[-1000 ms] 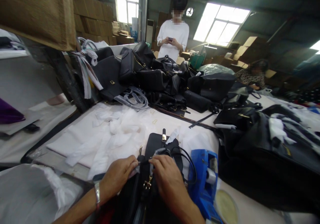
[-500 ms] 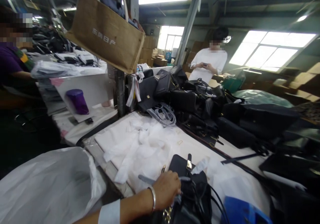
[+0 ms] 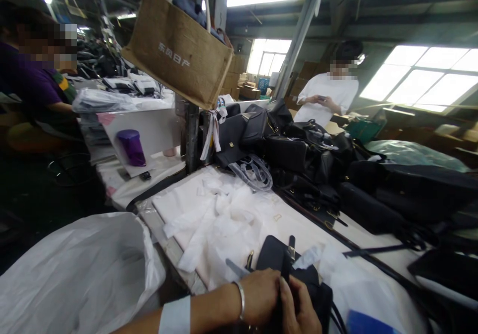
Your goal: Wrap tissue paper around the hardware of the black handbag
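"What's at the bottom, right of centre?"
"A black bag (image 3: 271,254), smooth, round-cornered."
"The hands?"
"Left hand (image 3: 260,296) curled, I can't tell on what; right hand (image 3: 301,308) pinching a black strap (image 3: 286,268)."
"Anything shiny?"
"A gold-toned buckle (image 3: 291,250)."

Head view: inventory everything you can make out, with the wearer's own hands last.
black bag: 1, black, at the hands
black strap: 1, black, at the fingertips
heaped bags: many, black, across table
table: 1, white, centre
wrapping: several, white, on the table
coil: 1, grey-white, beside the heaped bags
hanging bag: 1, brown, upper left
cup-like item: 1, purple, left
sack: 1, white, lower left
cut-off item: 1, blue, bottom right
windows: 2, white, far wall
boxes: many, brown, background
people: at least 2, purple and white tops, background
left hand: 1, bare, at the strap
right hand: 1, bare, pinching the strap
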{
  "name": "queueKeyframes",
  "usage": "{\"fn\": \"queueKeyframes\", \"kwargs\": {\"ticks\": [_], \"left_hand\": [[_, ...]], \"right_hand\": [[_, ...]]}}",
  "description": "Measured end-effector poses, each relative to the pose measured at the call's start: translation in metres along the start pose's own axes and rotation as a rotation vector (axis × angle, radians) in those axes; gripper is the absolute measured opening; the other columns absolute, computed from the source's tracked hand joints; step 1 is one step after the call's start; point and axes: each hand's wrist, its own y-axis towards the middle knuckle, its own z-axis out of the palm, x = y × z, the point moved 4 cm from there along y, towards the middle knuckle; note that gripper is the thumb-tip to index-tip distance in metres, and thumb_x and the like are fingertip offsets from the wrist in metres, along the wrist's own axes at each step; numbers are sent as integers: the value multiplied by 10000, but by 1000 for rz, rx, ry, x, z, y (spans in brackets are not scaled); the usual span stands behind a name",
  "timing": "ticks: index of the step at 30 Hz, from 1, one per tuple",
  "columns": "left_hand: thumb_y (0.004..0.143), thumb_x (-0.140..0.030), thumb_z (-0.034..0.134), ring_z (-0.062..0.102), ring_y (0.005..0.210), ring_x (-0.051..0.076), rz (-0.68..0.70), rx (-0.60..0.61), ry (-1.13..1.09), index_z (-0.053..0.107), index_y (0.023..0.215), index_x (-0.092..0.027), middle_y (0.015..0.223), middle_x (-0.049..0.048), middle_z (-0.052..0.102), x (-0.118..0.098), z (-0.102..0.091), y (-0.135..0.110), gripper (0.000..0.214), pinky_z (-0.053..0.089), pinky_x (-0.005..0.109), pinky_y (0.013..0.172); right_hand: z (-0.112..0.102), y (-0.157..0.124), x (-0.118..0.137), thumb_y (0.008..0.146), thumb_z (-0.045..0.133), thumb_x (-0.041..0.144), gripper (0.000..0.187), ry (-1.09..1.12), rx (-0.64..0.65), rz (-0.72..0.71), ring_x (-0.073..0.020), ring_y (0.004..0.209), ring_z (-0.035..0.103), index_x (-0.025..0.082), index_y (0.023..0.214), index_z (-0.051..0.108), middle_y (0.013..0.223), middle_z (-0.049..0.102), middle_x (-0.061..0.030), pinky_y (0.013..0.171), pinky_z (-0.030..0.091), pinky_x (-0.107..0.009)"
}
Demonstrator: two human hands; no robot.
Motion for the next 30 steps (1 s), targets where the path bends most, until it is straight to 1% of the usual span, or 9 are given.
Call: {"fn": "queueKeyframes", "kwargs": {"ticks": [2, 5, 8, 10, 12, 15, 21, 26, 30], "left_hand": [[783, -174, 655, 630, 974, 277, -13, -33, -26, 681, 981, -118, 997, 138, 698, 2, -22, -20, 208, 522, 341, 828], [963, -189, 425, 544, 1183, 179, -124, -163, -116, 559, 1241, -156, 1250, 94, 620, 12, -65, -57, 311, 416, 269, 1031], [1001, -269, 352, 590, 1081, 156, -461, -397, -224, 621, 1098, -229, 1116, 32, 667, 39, -101, -104, 289, 426, 263, 984], [997, -316, 345, 611, 991, 190, -685, -499, -172, 623, 999, -221, 1013, 40, 674, 58, -112, -140, 294, 448, 309, 905], [992, -340, 337, 613, 926, 221, -800, -532, -132, 603, 948, -211, 940, 51, 666, 69, -112, -169, 298, 445, 348, 848], [976, -363, 371, 613, 891, 218, -865, -476, -149, 585, 937, -230, 924, 35, 660, 71, -94, -192, 256, 441, 337, 807], [903, -286, 495, 598, 923, 214, -761, -265, -138, 606, 977, -223, 972, 44, 622, 61, -55, -177, 147, 429, 312, 838], [952, -334, 409, 612, 911, 196, -807, -356, -271, 610, 967, -226, 950, 26, 661, 68, -67, -176, 228, 419, 285, 811], [922, -388, 469, 609, 802, 188, -867, -359, -353, 608, 940, -224, 843, -1, 662, 70, -66, -179, 215, 401, 270, 721]], "right_hand": [[18, 3, -10, 920, 413, 561, 394, 39, 88, -60, -236, 853, 712, 235, 1014, 614, 941, 734, -45, 677, 555, -282], [32, 4, -12, 931, 385, 521, 379, -13, 168, -125, -248, 879, 708, 223, 996, 608, 974, 725, -65, 727, 542, -320], [32, 6, -1, 956, 375, 452, 323, -113, 202, -112, -252, 892, 704, 223, 1038, 587, 990, 716, -67, 730, 525, -336], [26, 9, 8, 959, 393, 419, 289, -161, 190, -108, -241, 877, 707, 224, 1060, 581, 987, 716, -61, 708, 520, -321], [17, 13, 12, 958, 407, 414, 295, -219, 104, -109, -244, 876, 709, 211, 1083, 580, 996, 715, -70, 696, 521, -315], [12, 13, 12, 957, 414, 416, 333, -341, -1, -158, -267, 893, 710, 181, 1122, 583, 1045, 711, -98, 685, 533, -325], [29, 2, 11, 978, 416, 341, 259, -427, 211, -317, -242, 839, 729, 203, 1070, 616, 1068, 711, -75, 629, 560, -305], [25, -1, 4, 978, 431, 357, 287, -360, 182, -386, -225, 949, 711, 187, 1169, 563, 1112, 700, -80, 752, 583, -305], [22, -2, 2, 983, 433, 372, 295, -313, 144, -450, -204, 972, 699, 195, 1194, 538, 1116, 688, -81, 761, 582, -277]]}}
